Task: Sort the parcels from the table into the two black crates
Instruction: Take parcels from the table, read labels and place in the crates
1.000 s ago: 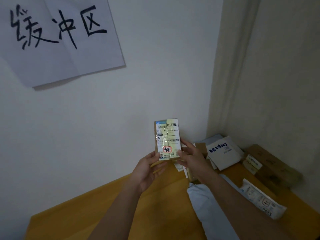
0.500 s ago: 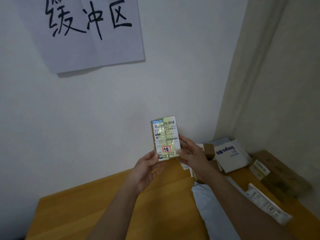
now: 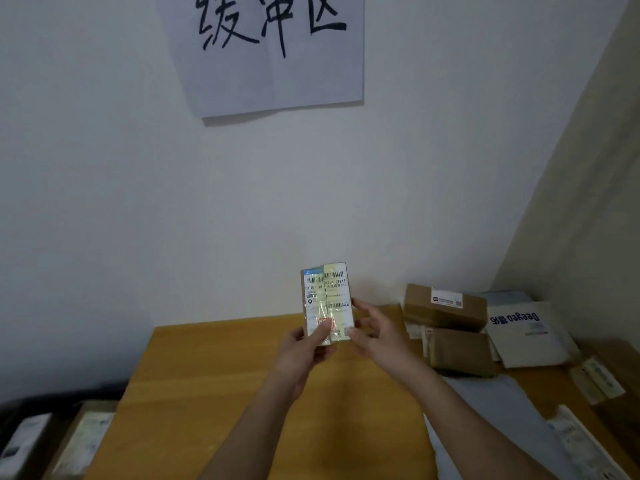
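A white wall (image 3: 138,202) stands behind a yellow wooden table (image 3: 214,375), and a big paper sign (image 3: 273,53) with black brush writing hangs high on the wall. Both hands hold up one small parcel (image 3: 327,303) above the table, with its label facing the person. The left hand (image 3: 304,351) grips the bottom of the parcel, with its thumb pressed on the front near a red stamp. The right hand (image 3: 375,332) pinches the right edge with its fingertips. More parcels wait on the right side of the table: two brown boxes (image 3: 446,306), a white mailer bag (image 3: 526,334) with blue letters, and a flat grey bag (image 3: 491,410) near the right arm. At the bottom left, beside the table and lower down, there is a dark crate (image 3: 20,410) with parcels already inside it. A second crate does not show here. The job right now looks like reading the label to choose a crate. To do it well, hold the parcel steady and flat to the eyes, and keep the thumb off the words. The light is dim, so tilting the shiny tape away from the glare may help. Then carry the parcel low over the chosen crate and set it in gently.
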Action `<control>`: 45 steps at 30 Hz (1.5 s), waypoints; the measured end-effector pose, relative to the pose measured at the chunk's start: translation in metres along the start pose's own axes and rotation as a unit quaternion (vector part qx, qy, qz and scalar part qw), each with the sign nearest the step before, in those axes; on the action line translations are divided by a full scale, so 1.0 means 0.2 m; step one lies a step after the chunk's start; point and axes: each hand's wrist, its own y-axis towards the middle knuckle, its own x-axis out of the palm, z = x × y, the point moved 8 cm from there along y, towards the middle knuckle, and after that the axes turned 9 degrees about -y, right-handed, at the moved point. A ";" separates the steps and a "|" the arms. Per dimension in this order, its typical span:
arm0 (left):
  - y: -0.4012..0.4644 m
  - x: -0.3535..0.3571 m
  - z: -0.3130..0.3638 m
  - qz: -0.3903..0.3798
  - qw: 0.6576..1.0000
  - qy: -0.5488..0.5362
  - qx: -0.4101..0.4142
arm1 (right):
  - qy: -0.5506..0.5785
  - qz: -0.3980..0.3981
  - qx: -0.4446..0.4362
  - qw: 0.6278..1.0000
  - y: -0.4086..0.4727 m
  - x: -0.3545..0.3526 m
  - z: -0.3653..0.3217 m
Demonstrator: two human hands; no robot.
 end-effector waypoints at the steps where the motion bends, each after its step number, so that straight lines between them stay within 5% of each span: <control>1: -0.02 -0.02 0.01 0.016 1.000 -0.005 0.004 | 0.003 -0.011 0.001 1.000 0.00 0.02 0.01; 16: -0.46 -0.61 0.05 0.149 0.984 -0.085 0.040 | 0.031 -0.235 -0.008 0.972 -0.05 0.69 -0.03; 27: -0.74 -1.08 0.15 0.186 0.970 -0.141 0.065 | -0.004 -0.294 -0.016 0.956 -0.14 1.22 -0.17; 45: -1.93 -2.74 0.39 0.336 0.928 -0.113 0.110 | -0.065 -0.438 -0.039 0.896 -1.03 3.04 -0.51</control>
